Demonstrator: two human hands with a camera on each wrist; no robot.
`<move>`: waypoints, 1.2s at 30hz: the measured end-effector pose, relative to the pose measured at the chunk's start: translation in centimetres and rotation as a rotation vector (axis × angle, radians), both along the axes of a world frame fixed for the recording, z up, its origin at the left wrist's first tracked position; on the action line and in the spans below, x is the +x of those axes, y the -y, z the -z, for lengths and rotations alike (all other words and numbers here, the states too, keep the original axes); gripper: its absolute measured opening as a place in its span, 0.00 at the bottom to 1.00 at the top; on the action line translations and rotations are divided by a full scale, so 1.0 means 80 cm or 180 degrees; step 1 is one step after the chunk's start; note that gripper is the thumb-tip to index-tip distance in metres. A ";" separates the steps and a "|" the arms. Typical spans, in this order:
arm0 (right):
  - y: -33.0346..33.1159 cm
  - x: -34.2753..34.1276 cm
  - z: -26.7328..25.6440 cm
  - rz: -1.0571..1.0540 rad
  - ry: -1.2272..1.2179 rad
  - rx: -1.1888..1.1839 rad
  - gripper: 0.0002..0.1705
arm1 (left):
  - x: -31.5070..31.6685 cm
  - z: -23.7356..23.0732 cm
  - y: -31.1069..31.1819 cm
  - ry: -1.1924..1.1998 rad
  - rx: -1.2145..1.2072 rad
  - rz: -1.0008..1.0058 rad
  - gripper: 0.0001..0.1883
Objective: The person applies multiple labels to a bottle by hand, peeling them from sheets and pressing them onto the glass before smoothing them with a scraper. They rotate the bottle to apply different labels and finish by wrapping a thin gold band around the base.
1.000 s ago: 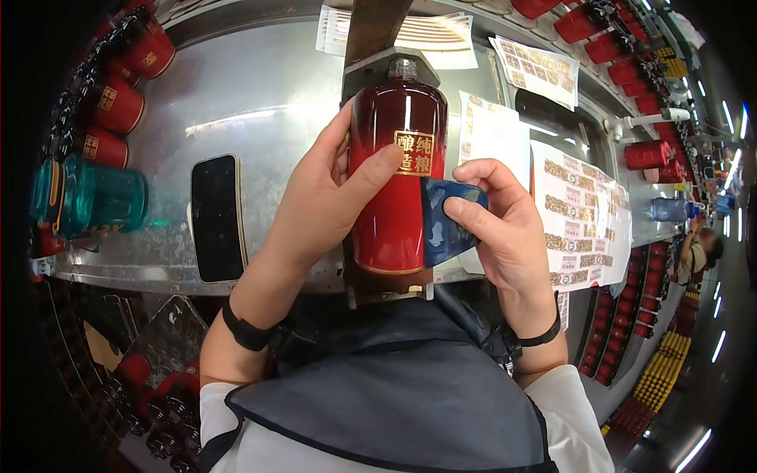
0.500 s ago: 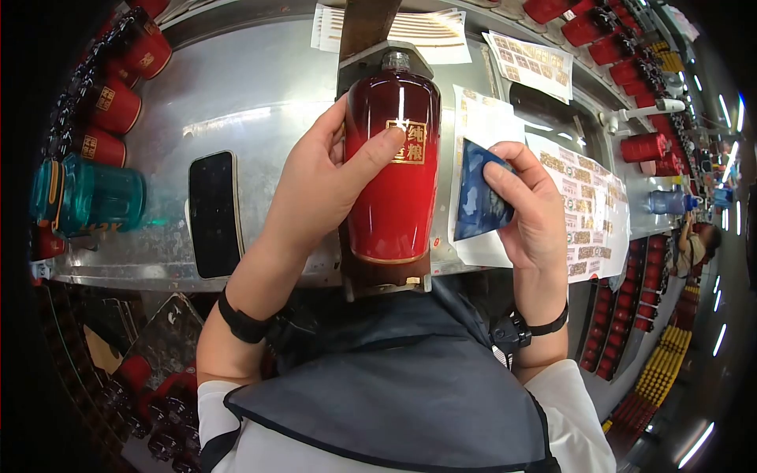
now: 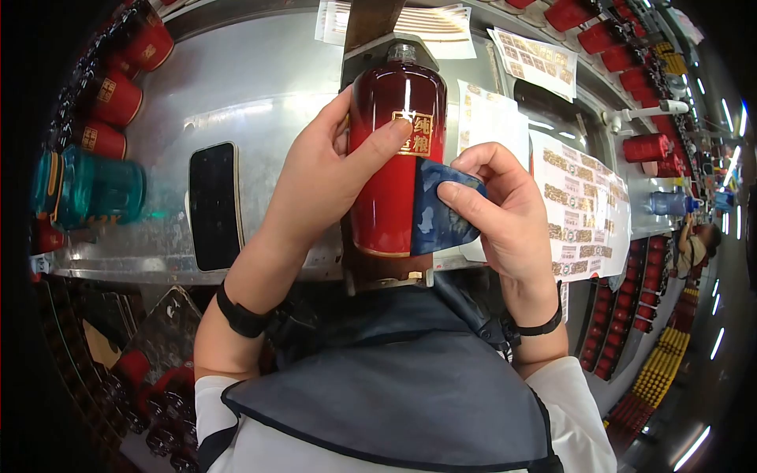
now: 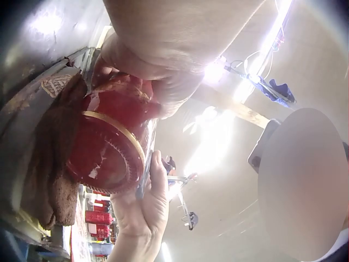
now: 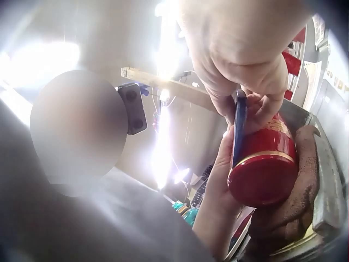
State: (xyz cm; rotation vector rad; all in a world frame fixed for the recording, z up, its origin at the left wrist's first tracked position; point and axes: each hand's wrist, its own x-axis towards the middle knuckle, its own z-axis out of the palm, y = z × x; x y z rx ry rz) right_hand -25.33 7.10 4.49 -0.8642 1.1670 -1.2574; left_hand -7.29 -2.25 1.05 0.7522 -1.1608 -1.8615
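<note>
A glossy red bottle (image 3: 378, 209), darker toward its clear threaded neck, lies on its back in a cradle. My left hand (image 3: 323, 169) grips its left side, with the thumb over part of the gold square label (image 3: 423, 135). In my right hand (image 3: 505, 209) a flat blue scraper (image 3: 438, 213) with worn patches is pinched between thumb and fingers. Its straight edge lies against the bottle's right side, just below the label. The right wrist view shows the scraper (image 5: 240, 125) edge-on beside the bottle (image 5: 264, 177). Brown cloth (image 4: 57, 142) pads the cradle under the bottle.
A phone (image 3: 214, 206) and a teal water jug (image 3: 106, 193) stand left on the metal table. Sheets of gold labels (image 3: 582, 209) lie at the right, more sheets (image 3: 441, 30) at the back. Red bottles (image 3: 118, 96) line the left edge.
The scraper was on the bottle, came away to the right half a second ago, and is now back against its right side. My left hand has kept its grip on the bottle.
</note>
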 end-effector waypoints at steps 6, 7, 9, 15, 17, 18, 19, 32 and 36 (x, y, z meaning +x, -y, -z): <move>0.001 0.000 0.000 0.0033 -0.0068 0.0063 0.14 | 0.001 -0.001 -0.001 -0.0059 0.0000 0.0002 0.28; 0.001 0.001 -0.001 0.0030 -0.0068 0.0067 0.14 | 0.000 0.000 -0.001 -0.0059 0.0004 -0.0001 0.28; 0.001 0.002 -0.001 0.0068 -0.0090 0.0079 0.14 | -0.001 0.002 0.000 -0.0124 -0.0025 -0.0006 0.28; 0.001 0.002 0.001 0.0090 -0.0119 0.0060 0.14 | -0.001 0.001 -0.001 -0.0084 -0.0032 -0.0024 0.28; 0.000 0.003 0.001 0.0099 -0.0116 0.0048 0.14 | -0.001 0.001 -0.001 -0.0074 -0.0038 -0.0033 0.28; 0.000 0.003 0.001 0.0107 -0.0112 0.0037 0.14 | -0.001 0.001 -0.002 -0.0062 -0.0043 -0.0043 0.28; 0.000 0.003 0.001 0.0106 -0.0112 0.0040 0.14 | -0.001 0.001 -0.002 -0.0062 -0.0040 -0.0044 0.28; 0.000 0.006 0.002 0.0213 -0.0092 0.0088 0.14 | -0.002 0.002 -0.003 -0.0083 -0.0037 -0.0069 0.28; 0.000 0.006 0.000 0.0220 -0.0101 0.0115 0.14 | -0.002 0.002 -0.003 -0.0095 -0.0028 -0.0069 0.28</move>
